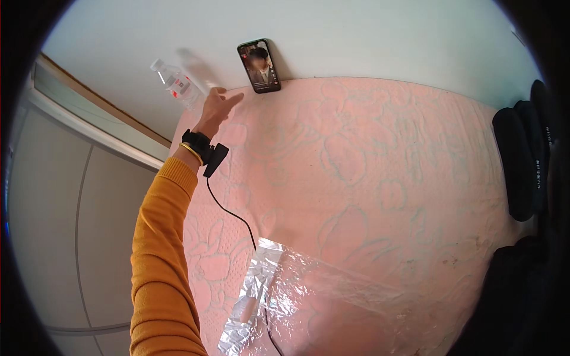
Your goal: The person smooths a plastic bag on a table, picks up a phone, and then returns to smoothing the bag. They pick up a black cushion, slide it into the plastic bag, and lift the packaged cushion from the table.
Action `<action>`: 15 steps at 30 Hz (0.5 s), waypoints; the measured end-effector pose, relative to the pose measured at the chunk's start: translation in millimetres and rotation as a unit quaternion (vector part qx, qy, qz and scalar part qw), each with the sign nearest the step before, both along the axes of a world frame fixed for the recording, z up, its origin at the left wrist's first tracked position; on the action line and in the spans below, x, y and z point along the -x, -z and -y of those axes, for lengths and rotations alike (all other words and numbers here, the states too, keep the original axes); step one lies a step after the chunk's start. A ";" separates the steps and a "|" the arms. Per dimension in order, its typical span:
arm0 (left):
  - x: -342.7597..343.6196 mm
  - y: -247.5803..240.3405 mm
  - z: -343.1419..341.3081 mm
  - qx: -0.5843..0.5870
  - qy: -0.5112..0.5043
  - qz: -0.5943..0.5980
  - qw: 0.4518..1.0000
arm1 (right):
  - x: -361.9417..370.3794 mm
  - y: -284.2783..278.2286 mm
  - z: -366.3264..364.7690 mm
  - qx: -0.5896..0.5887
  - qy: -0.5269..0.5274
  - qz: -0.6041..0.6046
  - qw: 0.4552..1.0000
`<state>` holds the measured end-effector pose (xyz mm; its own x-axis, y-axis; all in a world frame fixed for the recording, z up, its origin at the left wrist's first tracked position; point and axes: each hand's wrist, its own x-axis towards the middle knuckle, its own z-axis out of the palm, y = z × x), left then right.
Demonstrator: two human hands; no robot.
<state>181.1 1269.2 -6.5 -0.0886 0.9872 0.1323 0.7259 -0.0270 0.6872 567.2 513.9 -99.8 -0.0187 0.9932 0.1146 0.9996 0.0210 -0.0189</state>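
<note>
In the head view, I see the left hand (221,108) near eleven o'clock, its fingers extended and no grip visible, between a clear bottle (175,82) and, toward twelve, a phone (260,66) leaning on the white wall (380,41). The pink cloth (386,148) ends against that wall, with open room from centre to two o'clock. At six, a clear bag (268,264) with a silver strip runs off the bottom, partly hiding a black cable (228,211). Dark cushions (515,163) fade at three. The right hand is out of sight; its grip I cannot tell.
</note>
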 end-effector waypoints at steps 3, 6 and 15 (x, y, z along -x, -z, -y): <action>-4.2 -22.5 49.4 0.124 0.074 0.010 0.989 | 25.0 -30.9 7.0 0.008 0.024 -0.023 0.999; 34.5 -49.1 108.8 0.222 0.167 -0.055 0.959 | 41.5 -49.0 23.1 0.002 0.010 -0.059 0.998; 88.6 -90.2 288.0 0.213 0.206 -0.072 0.952 | 87.2 -70.2 126.8 0.072 0.023 -0.058 0.996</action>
<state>92.5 981.3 83.6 0.3058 0.9011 -0.3073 0.8020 -0.0699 0.5932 480.0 387.1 -29.6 0.0316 0.9991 -0.0297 0.9905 -0.0353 -0.1330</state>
